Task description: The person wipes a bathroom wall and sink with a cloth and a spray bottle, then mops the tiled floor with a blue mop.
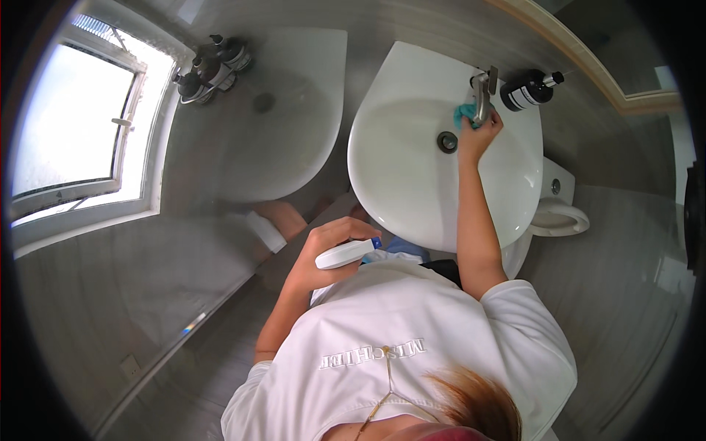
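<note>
My right hand (482, 134) reaches over the white sink (397, 176) to the metal faucet (482, 92). It is closed on a teal cloth (465, 112), which is pressed against the faucet's spout. Just below the hand lies the round drain (446, 142). My left hand (323, 246) is held in front of my body, near the sink's front edge. Its fingers wrap around a spray bottle, whose white spray head (344, 254) has a blue nozzle (376, 242); the bottle's body is mostly hidden by the hand.
A dark pump bottle (531, 90) stands behind the sink, right of the faucet. To the right is a white toilet (557, 217). The glossy wall (220, 162) on the left mirrors the sink. Several dark bottles (215, 72) appear by the open window (77, 114).
</note>
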### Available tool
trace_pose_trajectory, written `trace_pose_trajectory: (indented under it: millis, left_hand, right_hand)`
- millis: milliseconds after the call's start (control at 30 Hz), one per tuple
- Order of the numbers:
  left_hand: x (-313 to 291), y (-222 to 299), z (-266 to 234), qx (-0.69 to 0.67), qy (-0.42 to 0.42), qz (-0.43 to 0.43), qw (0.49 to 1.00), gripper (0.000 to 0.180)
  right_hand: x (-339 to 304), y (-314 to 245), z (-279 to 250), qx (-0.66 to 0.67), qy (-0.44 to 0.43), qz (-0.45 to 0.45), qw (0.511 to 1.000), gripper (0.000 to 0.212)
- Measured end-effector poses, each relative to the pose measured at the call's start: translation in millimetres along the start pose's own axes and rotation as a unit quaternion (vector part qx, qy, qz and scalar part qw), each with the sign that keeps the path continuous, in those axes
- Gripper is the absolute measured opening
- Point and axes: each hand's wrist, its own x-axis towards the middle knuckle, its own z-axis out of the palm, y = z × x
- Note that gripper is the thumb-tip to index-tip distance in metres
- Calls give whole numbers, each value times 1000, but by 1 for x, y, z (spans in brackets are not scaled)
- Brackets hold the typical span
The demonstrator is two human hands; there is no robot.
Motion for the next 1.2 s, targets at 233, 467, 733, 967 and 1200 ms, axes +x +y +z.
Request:
trace_pose_trajectory:
  millis: [233, 467, 733, 967, 1200]
  left_hand:
    - [6, -4, -4, -21, 17, 6, 1000, 40]
    - [16, 0, 4, -5, -27, 33, 999, 37]
    - [10, 0, 24, -11, -64, 6, 998, 40]
    - [7, 8, 34, 12, -13, 6, 1000, 36]
    - [-1, 11, 42, 19, 17, -11, 1000, 39]
  right_hand:
    - [-26, -8, 29, -9, -44, -69, 997, 58]
    - [-71, -22, 59, 121, -248, -67, 959, 70]
    - [-75, -6, -1, 113, -650, -158, 734, 74]
    - [-24, 10, -28, 57, -305, 20, 950, 60]
    - [-104, -2, 68, -141, -301, -15, 943, 47]
